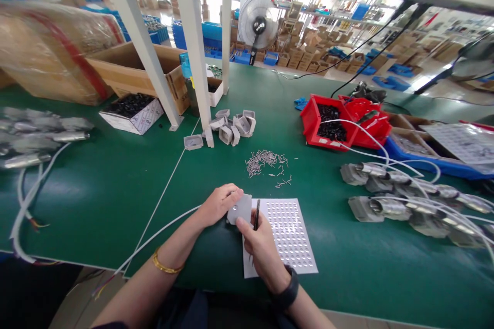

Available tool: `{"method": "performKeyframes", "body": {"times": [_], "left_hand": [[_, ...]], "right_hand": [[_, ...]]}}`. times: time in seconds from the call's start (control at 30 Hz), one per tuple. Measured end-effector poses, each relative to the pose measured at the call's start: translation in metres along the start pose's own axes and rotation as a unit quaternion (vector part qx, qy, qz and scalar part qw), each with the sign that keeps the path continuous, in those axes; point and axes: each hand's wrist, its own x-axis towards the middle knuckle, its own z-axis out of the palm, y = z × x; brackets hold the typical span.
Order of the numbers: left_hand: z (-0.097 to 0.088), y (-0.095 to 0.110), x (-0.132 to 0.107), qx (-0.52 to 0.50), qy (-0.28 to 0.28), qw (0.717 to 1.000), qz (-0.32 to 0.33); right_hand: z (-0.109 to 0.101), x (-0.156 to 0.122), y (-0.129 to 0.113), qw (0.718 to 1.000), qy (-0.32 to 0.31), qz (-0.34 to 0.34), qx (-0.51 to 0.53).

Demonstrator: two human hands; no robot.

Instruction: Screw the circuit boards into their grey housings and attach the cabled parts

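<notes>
My left hand (219, 203) grips a small grey plastic housing (240, 208) just above the green table, and a white cable trails from it toward my body. My right hand (259, 244) is closed on a thin dark tool, likely tweezers (256, 216), its thumb touching the housing's near edge. Under and to the right of my hands lies a white sheet of small round stickers (287, 231). A scatter of small metal pins (266, 160) lies beyond the sheet.
Several empty grey housings (233, 126) sit mid-table by a white frame post (196, 51). Red bins (328, 121) hold black parts at right. Finished cabled units (401, 200) pile at right and others (34, 136) at left. Cardboard boxes (131, 69) stand at back left.
</notes>
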Motion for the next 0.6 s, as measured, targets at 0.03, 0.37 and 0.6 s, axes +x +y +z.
{"method": "performKeyframes", "body": {"times": [0.03,0.37,0.6], "left_hand": [[-0.003,0.002,-0.001,0.002,-0.009,1.000,0.005],[0.007,-0.017,-0.073,0.071,0.173,0.978,-0.087],[0.041,-0.021,-0.073,-0.031,0.155,0.978,-0.138]], "right_hand": [[0.000,0.000,-0.001,1.000,0.009,-0.006,0.004],[-0.022,0.018,-0.015,0.694,-0.099,-0.374,-0.607],[-0.040,0.008,-0.009,0.512,-0.159,-0.506,-0.676]]}}
